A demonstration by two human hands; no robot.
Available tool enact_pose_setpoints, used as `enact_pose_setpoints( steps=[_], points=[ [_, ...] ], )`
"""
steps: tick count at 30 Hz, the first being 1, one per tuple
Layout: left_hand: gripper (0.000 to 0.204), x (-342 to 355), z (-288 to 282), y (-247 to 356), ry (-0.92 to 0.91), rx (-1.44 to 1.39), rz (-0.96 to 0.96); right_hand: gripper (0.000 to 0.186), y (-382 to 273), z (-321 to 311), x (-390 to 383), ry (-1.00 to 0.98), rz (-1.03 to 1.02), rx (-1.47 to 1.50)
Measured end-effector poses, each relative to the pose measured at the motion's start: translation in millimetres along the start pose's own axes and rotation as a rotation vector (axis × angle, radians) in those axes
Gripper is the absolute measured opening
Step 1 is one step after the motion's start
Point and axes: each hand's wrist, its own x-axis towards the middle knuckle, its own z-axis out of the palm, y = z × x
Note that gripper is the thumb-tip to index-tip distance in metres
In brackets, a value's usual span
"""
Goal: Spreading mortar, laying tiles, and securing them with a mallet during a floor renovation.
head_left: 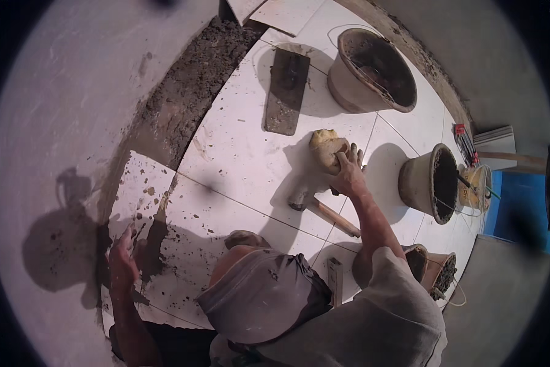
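Observation:
My right hand (pixel 349 172) reaches forward over the white floor tiles (pixel 226 177), fingers closed around a dirty yellow sponge (pixel 325 147). Just nearer to me lies a mallet (pixel 339 219) with a dark head and a wooden handle. At the far left my left hand (pixel 123 257) is open with nothing in it, beside the wall and close to a mortar-spattered tile (pixel 141 183). Whether that hand touches the tile, I cannot tell. Beyond the sponge, a rectangular float (pixel 286 92) caked with grey mortar lies flat.
A large bucket (pixel 357 79) stands far right of the float, and a second bucket (pixel 417 183) with dark contents is to the right. Smaller buckets (pixel 437 272) stand nearer. Wet mortar (pixel 189 85) runs along the left wall. A metal bar (pixel 335 281) lies near my shoulder.

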Motion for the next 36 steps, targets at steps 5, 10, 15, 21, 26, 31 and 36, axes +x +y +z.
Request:
enact_pose_setpoints(
  steps=[5, 10, 15, 21, 26, 31, 36],
  points=[
    [0.051, -14, -5, 5, 0.051, 0.164, 0.143, 0.084, 4, 22, 29, -0.051, -0.089, 0.253],
    [0.054, -34, -28, 5, 0.012, 0.262, 0.104, 0.073, 15, 45, 31, 0.010, -0.001, 0.692],
    [0.060, -73, -73, -5, 0.013, 0.409, -0.033, 0.081, 11, 48, 31, 0.050, 0.122, 0.796],
    [0.062, -132, -120, -27, 0.205, 0.327, -0.359, 0.065, -36, -8, 48, -0.019, -0.173, 0.996],
    [0.061, -195, -129, -54, 0.416, 0.223, -0.578, 0.090, -226, -63, 9, 0.066, -0.735, 0.218],
    [0.059, -253, -131, -72, 0.437, 0.085, -0.819, 0.071, -408, 4, -132, -0.424, -1.522, -0.384],
    [0.056, -292, -122, -83, 0.565, 0.009, -0.750, 0.060, -467, 125, -300, -0.808, -2.018, -0.563]
  ],
)
